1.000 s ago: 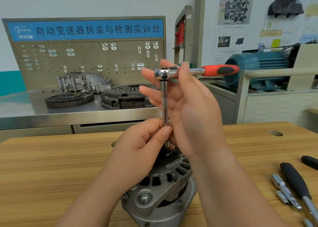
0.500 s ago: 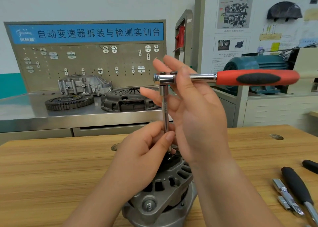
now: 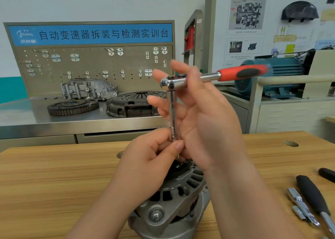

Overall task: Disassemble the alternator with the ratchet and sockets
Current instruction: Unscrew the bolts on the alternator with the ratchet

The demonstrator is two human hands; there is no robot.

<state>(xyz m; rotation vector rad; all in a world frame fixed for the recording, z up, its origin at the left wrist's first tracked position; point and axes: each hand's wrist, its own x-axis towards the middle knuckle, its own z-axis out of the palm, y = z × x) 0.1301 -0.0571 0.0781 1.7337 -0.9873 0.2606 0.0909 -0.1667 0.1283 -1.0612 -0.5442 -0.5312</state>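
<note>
An automotive training workshop; pegboard (image 3: pixel 90 66), clutch cover (image 3: pixel 134 103) and flywheel (image 3: pixel 72 107) on a steel bench (image 3: pixel 27 120); diagram panel (image 3: pixel 253 39) beside.

Person, head view. Left hand (image 3: pixel 150 166): bare, thumbnail (image 3: pixel 179 144) short and rounded. Right hand (image 3: pixel 204 122): bare, slim fingers. Left forearm (image 3: pixel 101 213) and right forearm (image 3: pixel 257 206): bare, uncovered down to the view's lower edge.
</note>
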